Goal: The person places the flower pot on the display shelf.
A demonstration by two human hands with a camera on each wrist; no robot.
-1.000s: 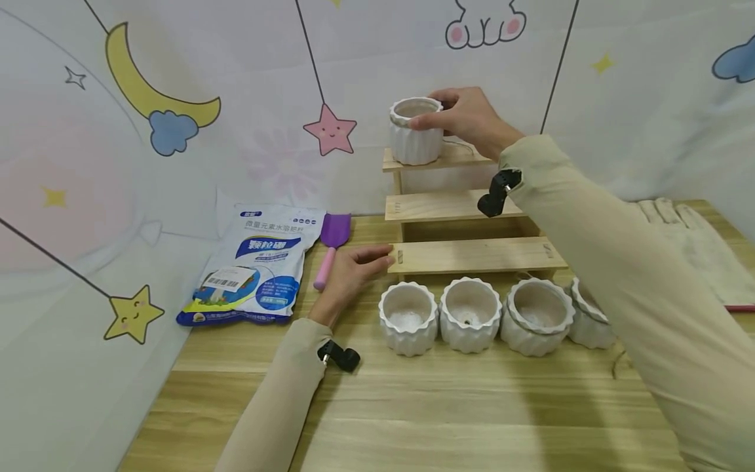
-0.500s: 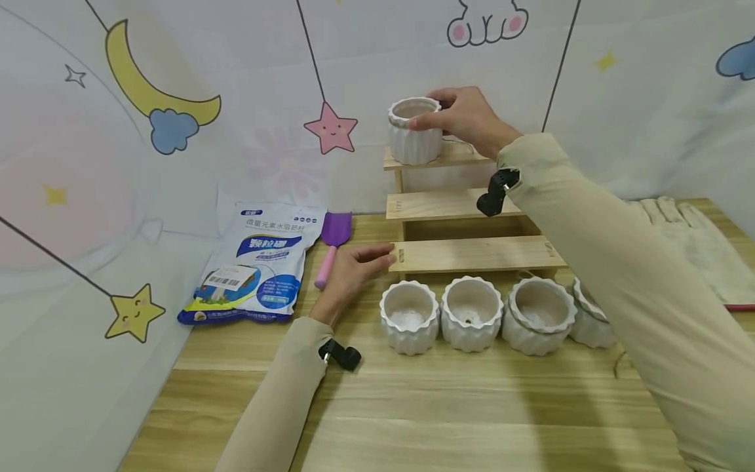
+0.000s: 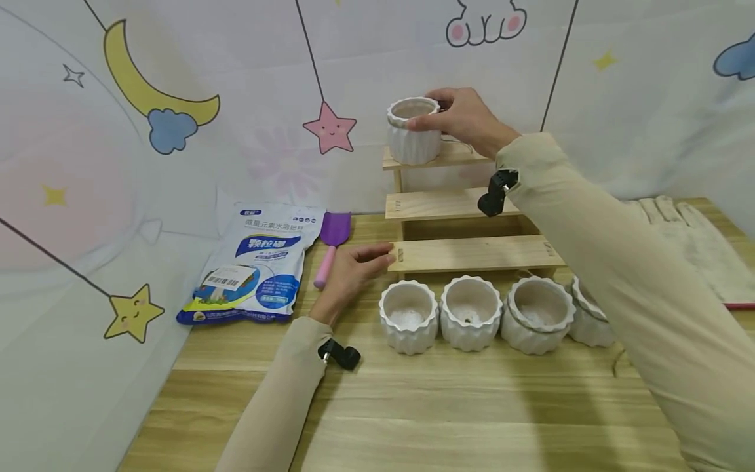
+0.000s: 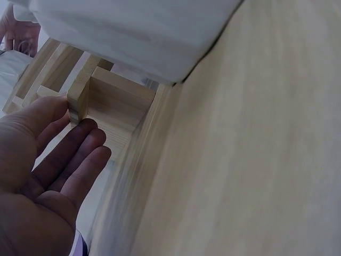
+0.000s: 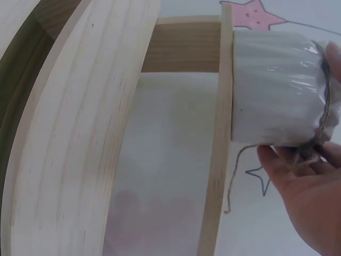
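My right hand [image 3: 466, 118] grips a white fluted flower pot [image 3: 414, 141] near its rim, thumb on the front side. In the right wrist view the pot's base sits on the top board [image 5: 219, 106] of a stepped wooden plant stand, and twine [image 5: 326, 90] is tied round the pot. My left hand [image 3: 354, 272] pinches the left end of the stand's lowest board [image 3: 472, 254]; in the left wrist view the thumb lies at the board's upper side and the fingertips [image 4: 88, 125] below. The middle board [image 3: 442, 204] bears nothing where it shows.
Several white pots [image 3: 472, 314] line up in front of the stand, the rightmost partly hidden by my right sleeve. Left stand a fertilizer bag [image 3: 253, 262] and a purple shovel [image 3: 335, 229] with a pink handle. Pale gloves [image 3: 696, 242] lie at the right.
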